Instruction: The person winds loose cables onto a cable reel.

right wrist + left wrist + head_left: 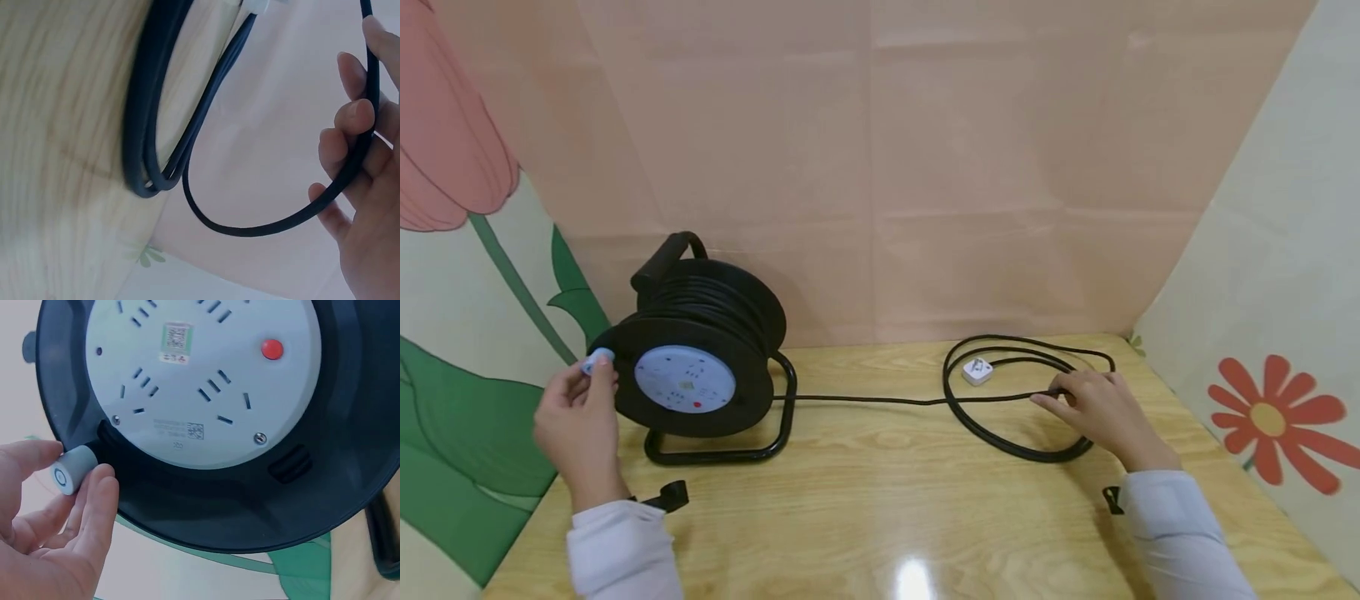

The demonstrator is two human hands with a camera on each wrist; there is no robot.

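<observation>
A black cable reel stands on its tube frame at the left of the table, a light blue socket disc on its face. My left hand pinches the pale blue crank knob at the reel's rim between thumb and fingers. From the reel a black cable runs right across the table to my right hand. The fingers of that hand curl round the cable, as the right wrist view shows. Beside and under this hand lie loose cable loops, with a white plug inside them.
The wooden table ends at a pinkish back wall. Flower-printed panels rise on both sides. The reel's black foot bar rests on the tabletop. A black strap sticks out at the left wrist.
</observation>
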